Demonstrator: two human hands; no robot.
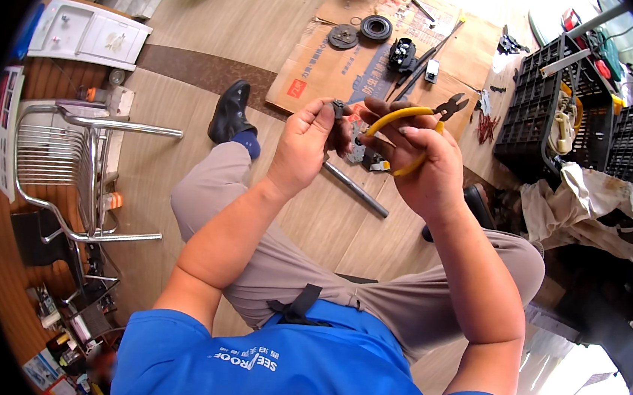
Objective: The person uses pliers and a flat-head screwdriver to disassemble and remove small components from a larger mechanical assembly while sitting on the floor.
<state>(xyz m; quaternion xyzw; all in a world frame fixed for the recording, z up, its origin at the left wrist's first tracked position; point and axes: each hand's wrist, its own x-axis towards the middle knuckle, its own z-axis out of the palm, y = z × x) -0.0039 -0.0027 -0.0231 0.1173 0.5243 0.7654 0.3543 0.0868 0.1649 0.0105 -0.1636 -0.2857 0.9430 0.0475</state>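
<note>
My left hand (302, 145) pinches a small dark grey part (338, 109) between thumb and fingers; its exact kind is too small to make out. Across from it, my right hand (438, 163) is closed round the yellow handles of diagonal cutters (397, 116). The cutters' jaws point up and to the right, apart from the small part. Below and between both hands, partly hidden by fingers, lie some grey metal pieces (356, 153). A metal rod (356, 189) rests on the floor under my hands.
Ahead, a flattened cardboard sheet (304, 83) bears a black ring-shaped part (376, 28), a round disc (343, 36) and a black mechanism (402, 56). Black plastic crates (539, 104) stand at right, near a crumpled pale cloth (587, 206). A metal-framed chair (92, 178) is at left.
</note>
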